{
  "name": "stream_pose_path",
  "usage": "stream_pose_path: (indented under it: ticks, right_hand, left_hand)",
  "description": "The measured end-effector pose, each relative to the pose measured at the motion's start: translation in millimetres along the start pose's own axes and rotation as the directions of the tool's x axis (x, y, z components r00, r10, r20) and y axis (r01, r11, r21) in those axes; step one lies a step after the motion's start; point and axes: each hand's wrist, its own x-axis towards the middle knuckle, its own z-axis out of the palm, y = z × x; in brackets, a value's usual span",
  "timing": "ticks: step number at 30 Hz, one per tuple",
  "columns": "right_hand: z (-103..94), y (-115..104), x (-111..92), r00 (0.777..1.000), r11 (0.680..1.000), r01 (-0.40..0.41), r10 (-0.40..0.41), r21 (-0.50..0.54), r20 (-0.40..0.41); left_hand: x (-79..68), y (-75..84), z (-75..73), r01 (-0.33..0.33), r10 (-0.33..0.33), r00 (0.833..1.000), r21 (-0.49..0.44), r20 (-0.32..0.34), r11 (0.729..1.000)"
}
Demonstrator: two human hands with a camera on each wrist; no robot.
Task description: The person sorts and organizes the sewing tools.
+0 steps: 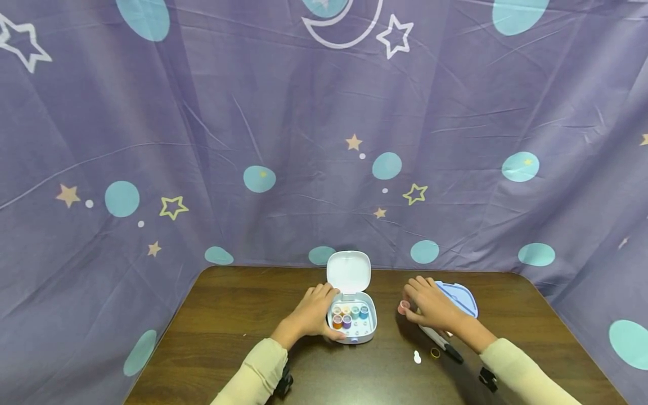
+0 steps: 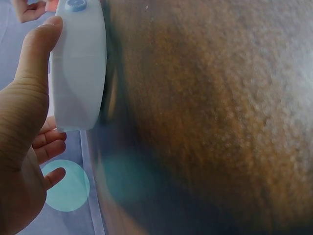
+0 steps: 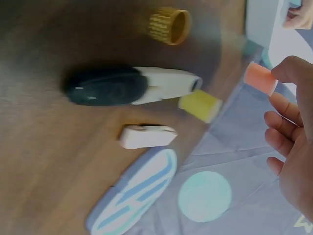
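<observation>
A white sewing box (image 1: 364,339) stands with its lid (image 1: 349,271) raised and several coloured thread spools (image 1: 346,321) upright on the pegs inside. My left hand (image 1: 313,312) grips the box at its left side, thumb (image 2: 41,41) along the front wall and the other fingers toward the back. To the right of the box, my right hand (image 1: 430,304) pinches a coral thread spool (image 3: 260,78) between thumb and index finger. The remaining fingers of that hand are loosely bent. Bare pegs show in the box's front right part.
Right of the box lie a black-and-white pen-like tool (image 3: 107,85), a yellow spool (image 3: 200,105), a gold thimble-like ring (image 3: 169,26), a small white block (image 3: 147,136) and a blue striped tray (image 1: 459,299). A small white piece (image 1: 417,357) lies nearer the front. A patterned curtain (image 1: 283,225) hangs behind the table.
</observation>
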Motion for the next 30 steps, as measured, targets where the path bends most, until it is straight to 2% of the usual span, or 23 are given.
stream_pose_path:
  ticks: [9,15,20,30]
  right_hand:
    - [-19.1,-13,25,0.995,0.996,-0.038,0.031,0.076,0.092]
    - [-29.5,-24,43,0.99,0.992,-0.038,0.021,0.119,0.14]
    - [-30.0,-32,57,0.989,0.992,0.011,-0.029,0.13,0.142]
    - [-22.0,-48,76,0.978,0.987,0.134,-0.145,0.083,0.149]
  left_hand:
    - [-1.5,0.2,0.4,0.005,-0.005,1.0,-0.004,0.005,1.0]
    - [-2.1,1.1,0.0,0.011,-0.011,1.0,-0.011,0.008,1.0]
    - [-1.6,0.4,1.4,0.01,-0.01,1.0,-0.004,0.001,1.0]
    - [-1.7,1.9,-1.0,0.012,-0.012,1.0,-0.012,0.005,1.0]
